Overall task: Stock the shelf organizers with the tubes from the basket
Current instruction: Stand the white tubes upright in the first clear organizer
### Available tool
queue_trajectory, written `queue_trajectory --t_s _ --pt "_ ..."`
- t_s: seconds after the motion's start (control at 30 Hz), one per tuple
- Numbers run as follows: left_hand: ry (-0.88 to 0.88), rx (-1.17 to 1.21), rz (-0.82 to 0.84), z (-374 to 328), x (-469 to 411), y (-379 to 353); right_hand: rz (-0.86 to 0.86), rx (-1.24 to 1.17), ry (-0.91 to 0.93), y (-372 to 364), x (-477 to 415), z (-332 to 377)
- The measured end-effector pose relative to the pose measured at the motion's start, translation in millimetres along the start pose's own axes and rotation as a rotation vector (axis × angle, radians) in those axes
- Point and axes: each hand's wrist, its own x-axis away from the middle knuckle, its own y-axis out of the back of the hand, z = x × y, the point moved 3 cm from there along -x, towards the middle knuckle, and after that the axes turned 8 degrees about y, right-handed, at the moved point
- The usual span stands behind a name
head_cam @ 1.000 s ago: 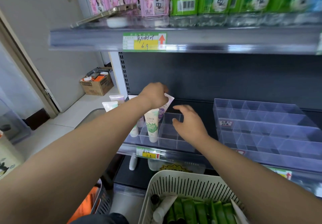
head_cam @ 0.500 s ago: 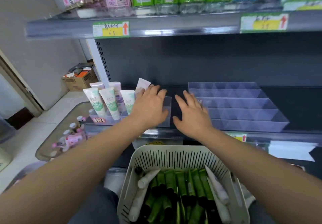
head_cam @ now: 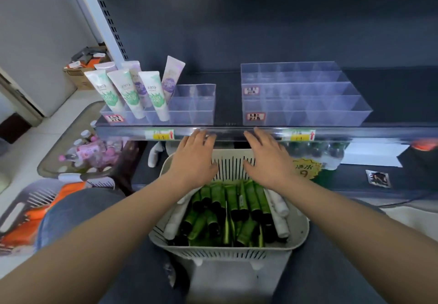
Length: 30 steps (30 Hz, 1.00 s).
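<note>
Showing left hand and right hand open and empty at the basket's far rim; tubes lie just below in frame, long axes top-to-bottom, equally near either hand.

Green tubes; slotted white basket; clear organizers.

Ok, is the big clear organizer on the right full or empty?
Empty: every compartment of the right organizer shows only clear walls, with no tube inside.
</note>
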Motion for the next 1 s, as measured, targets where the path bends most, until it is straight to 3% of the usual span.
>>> queue_trajectory --t_s 0.67,1.0 --pt "0.215 0.074 0.510 39.3 -1.9 -130.7 0.375 -0.171 -0.457 -114.3 28.6 -68.2" --pt "0.279 0.050 0.645 47.0 -28.9 -172.5 0.472 -0.137 -0.588 -154.1 -2.1 -87.7"
